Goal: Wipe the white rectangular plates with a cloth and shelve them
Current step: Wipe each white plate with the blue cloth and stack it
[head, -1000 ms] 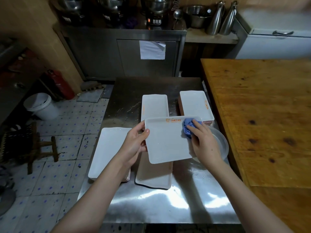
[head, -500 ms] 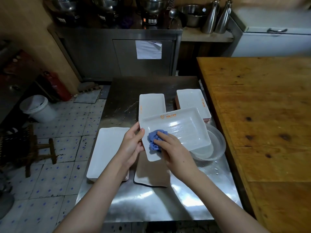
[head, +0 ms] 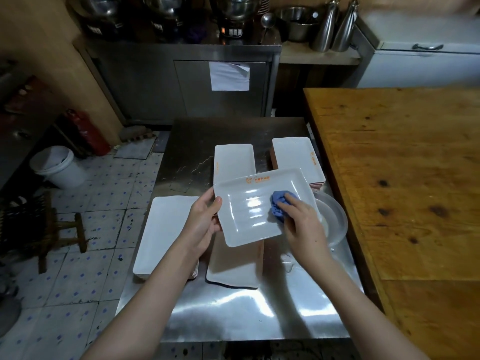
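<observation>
At the centre of the frame, above the steel table [head: 233, 320], my left hand [head: 205, 222] grips the left edge of the white plate [head: 249, 211], thumb on its face, fingers curled beneath; my right hand [head: 298, 224] presses the bunched blue cloth [head: 279, 202] onto its right half, fingertips pinching the cloth; I judge this plate mid-wipe. On the table lie an upper pile [head: 233, 159], a right pile [head: 293, 154], a left pile [head: 166, 229] and a lower pile [head: 233, 266]; which are wiped I cannot tell; no shelf shows, so shelving seems wholly ahead.
</observation>
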Demonstrator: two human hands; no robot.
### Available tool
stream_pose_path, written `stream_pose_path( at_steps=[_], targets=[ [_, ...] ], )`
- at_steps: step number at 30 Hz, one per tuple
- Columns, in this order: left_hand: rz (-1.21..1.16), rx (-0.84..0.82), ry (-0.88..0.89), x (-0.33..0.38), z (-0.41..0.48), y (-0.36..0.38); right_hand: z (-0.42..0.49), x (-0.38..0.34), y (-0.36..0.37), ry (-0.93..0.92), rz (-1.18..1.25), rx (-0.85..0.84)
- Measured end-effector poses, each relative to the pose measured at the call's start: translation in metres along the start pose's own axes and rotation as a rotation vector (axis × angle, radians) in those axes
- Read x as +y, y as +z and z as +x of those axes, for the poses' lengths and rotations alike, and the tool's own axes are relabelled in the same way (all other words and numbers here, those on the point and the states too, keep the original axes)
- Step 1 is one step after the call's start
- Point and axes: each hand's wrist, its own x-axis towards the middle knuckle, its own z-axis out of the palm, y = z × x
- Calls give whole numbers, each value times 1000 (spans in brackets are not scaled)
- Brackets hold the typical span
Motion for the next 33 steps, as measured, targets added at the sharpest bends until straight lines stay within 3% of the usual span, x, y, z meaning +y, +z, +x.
stream_pose_path(
  at_steps=[6, 12, 19, 23, 28, 33],
  targets=[
    [-43, 15, -20, -3, 1, 13, -15, -49, 25, -212, 80, -146],
    [-4, 41, -10, -2, -2, 13, -15, -39, 20, -194, 83, -111],
    [63, 67, 17, 6, -6, 5, -2, 19, -14, 13, -105, 3],
    [96, 38, 17, 6, -9, 9, 6, 28, -20, 24, -162, -14],
    [97, 2, 8, 9, -12, 10, 20, 14, -14, 42, -65, 34],
    [83, -4, 16, 8, -16, 16, 19, -9, -5, -60, 45, 20]
  ],
)
